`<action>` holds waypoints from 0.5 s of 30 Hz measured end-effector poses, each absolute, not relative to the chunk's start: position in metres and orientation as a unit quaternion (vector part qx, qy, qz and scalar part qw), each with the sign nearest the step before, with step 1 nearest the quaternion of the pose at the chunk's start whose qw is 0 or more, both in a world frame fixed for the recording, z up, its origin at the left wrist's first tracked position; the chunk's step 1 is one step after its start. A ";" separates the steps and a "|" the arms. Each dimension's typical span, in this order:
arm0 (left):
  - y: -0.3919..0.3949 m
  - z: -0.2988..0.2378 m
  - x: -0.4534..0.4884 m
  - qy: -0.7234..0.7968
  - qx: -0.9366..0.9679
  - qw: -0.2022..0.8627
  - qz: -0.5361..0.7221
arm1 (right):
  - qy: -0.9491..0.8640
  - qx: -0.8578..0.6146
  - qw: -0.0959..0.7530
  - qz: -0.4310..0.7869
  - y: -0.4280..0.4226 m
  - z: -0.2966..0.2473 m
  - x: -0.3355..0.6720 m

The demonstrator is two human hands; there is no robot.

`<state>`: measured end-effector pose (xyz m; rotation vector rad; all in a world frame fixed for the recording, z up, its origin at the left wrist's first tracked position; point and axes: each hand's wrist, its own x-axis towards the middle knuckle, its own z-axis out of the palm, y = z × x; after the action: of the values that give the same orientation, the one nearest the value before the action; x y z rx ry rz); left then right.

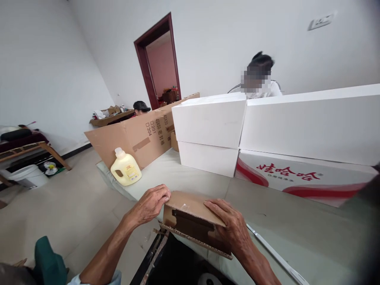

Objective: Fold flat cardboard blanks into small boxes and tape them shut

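Note:
A small brown cardboard box (190, 206) sits at the near edge of the table, its open side facing me and its inside showing dark. At the box's upper left corner, my left hand (152, 204) is closed with fingers curled over the edge. My right hand (230, 223) grips the right end, fingers lying across the top panel and thumb hidden. A bit of clear tape shows on top. Just right of my right hand lies a long, thin white tool (276, 253), its kind unclear.
Beyond the box stand a pale yellow jug (126, 168), a large cardboard sheet (142, 136) and stacked white boxes (210, 122). A white carton with red print (282, 174) lies at right on the pale-covered table (255, 206). Two people are partly visible behind these.

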<state>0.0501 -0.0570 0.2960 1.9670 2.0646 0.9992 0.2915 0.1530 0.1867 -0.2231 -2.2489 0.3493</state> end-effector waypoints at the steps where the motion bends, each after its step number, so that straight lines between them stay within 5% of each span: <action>1: -0.053 0.296 0.051 0.683 0.643 0.062 0.342 | -0.891 -0.089 0.422 0.143 0.157 0.184 0.291; 15: -0.021 0.259 0.050 0.721 0.518 -0.039 0.459 | -0.875 -0.031 0.433 0.214 0.215 0.191 0.252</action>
<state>0.0498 -0.0209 0.2594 1.6702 2.3213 1.4778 0.2516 0.2152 0.1910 -0.0761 -2.1806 0.5344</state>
